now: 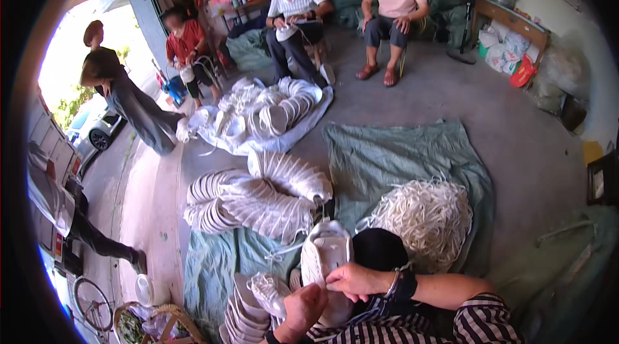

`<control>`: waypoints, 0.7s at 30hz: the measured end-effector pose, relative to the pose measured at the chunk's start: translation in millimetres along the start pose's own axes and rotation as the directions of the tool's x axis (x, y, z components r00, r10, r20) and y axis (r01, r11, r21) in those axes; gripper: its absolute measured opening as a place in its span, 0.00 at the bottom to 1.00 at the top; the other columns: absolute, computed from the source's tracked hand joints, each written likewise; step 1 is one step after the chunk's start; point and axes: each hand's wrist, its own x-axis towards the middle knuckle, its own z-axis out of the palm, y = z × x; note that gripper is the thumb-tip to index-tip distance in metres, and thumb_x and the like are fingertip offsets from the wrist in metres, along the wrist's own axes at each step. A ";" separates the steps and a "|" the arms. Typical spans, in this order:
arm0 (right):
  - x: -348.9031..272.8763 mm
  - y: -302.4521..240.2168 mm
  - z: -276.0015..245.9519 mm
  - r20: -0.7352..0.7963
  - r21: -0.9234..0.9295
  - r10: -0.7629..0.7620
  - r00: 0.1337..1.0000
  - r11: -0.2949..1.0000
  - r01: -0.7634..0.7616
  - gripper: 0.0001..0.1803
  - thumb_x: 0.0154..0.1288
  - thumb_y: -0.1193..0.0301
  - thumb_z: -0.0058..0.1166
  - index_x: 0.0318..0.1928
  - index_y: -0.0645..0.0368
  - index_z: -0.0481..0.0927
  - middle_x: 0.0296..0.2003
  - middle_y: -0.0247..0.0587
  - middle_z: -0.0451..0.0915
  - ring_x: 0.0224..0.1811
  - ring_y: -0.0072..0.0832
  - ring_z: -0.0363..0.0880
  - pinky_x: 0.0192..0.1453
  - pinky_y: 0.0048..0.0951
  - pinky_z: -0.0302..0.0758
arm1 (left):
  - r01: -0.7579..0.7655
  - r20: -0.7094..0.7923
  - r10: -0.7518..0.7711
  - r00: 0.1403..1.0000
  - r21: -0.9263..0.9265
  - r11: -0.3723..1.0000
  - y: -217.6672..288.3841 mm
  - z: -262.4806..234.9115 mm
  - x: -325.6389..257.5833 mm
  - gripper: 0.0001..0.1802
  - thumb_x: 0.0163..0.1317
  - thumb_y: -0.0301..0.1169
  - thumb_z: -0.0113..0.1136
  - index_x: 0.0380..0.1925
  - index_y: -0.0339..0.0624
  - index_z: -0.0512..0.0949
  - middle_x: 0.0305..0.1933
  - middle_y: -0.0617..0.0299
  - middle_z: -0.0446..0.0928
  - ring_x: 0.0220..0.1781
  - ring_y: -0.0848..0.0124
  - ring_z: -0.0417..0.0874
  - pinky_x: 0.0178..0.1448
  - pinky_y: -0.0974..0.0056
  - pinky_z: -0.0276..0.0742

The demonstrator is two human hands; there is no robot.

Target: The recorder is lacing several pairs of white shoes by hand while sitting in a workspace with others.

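Observation:
A white shoe (pixel 325 246) lies lengthwise before me, close to my lap, its far end pointing away. My left hand (pixel 305 308) is closed, fingertips pinched together at the shoe's left side. From the right, my right hand (pixel 351 281) reaches across the shoe with thumb and finger pinched, nearly meeting the left fingertips. What sits between the fingers is too small to make out. Just left of my left hand is a bundle of white laces (pixel 269 294), beside a stack of white shoe parts (pixel 245 312).
White laces (pixel 422 218) are heaped on a green sheet (pixel 412 144). Rows of nested white shoes (pixel 258 196) lie ahead; more fill a pale sheet (pixel 293 141). Three people sit beyond, two handling shoes. Others stand at left. A basket (pixel 161 324) stands lower left.

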 end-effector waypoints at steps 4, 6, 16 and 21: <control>1.9 8.9 2.6 0.003 0.044 -0.007 1.000 0.999 0.007 0.21 0.67 0.63 0.46 0.55 0.62 0.72 0.12 0.34 0.73 0.07 0.18 0.66 0.11 0.20 0.63 | -0.009 0.043 0.005 0.999 0.096 0.995 -2.6 5.8 -1.0 0.09 0.52 0.35 0.62 0.26 0.44 0.74 0.21 0.56 0.74 0.22 0.59 0.78 0.29 0.59 0.73; 0.0 14.1 3.5 -0.001 -0.008 -0.035 0.999 0.999 0.035 0.21 0.66 0.63 0.47 0.57 0.60 0.71 0.13 0.33 0.73 0.08 0.18 0.67 0.12 0.20 0.65 | -0.005 0.024 0.005 1.000 0.004 1.000 8.4 0.3 2.2 0.08 0.54 0.32 0.60 0.28 0.40 0.74 0.22 0.56 0.75 0.25 0.63 0.78 0.31 0.60 0.73; 7.2 1.9 3.8 -0.046 -0.032 0.004 0.999 0.999 -0.006 0.19 0.67 0.64 0.46 0.54 0.60 0.73 0.14 0.34 0.73 0.08 0.19 0.66 0.13 0.20 0.64 | 0.065 0.091 -0.059 0.994 -0.071 0.995 -15.4 7.6 8.3 0.11 0.56 0.37 0.59 0.35 0.45 0.79 0.31 0.51 0.79 0.33 0.54 0.80 0.37 0.56 0.75; 4.1 1.7 15.4 -0.117 -0.487 -0.259 0.959 0.856 0.171 0.17 0.63 0.65 0.47 0.48 0.62 0.75 0.21 0.45 0.78 0.21 0.34 0.78 0.25 0.33 0.73 | -0.011 0.121 -0.001 0.993 0.102 0.995 -16.2 -18.6 19.5 0.14 0.52 0.39 0.61 0.40 0.52 0.78 0.31 0.59 0.79 0.34 0.57 0.78 0.38 0.56 0.74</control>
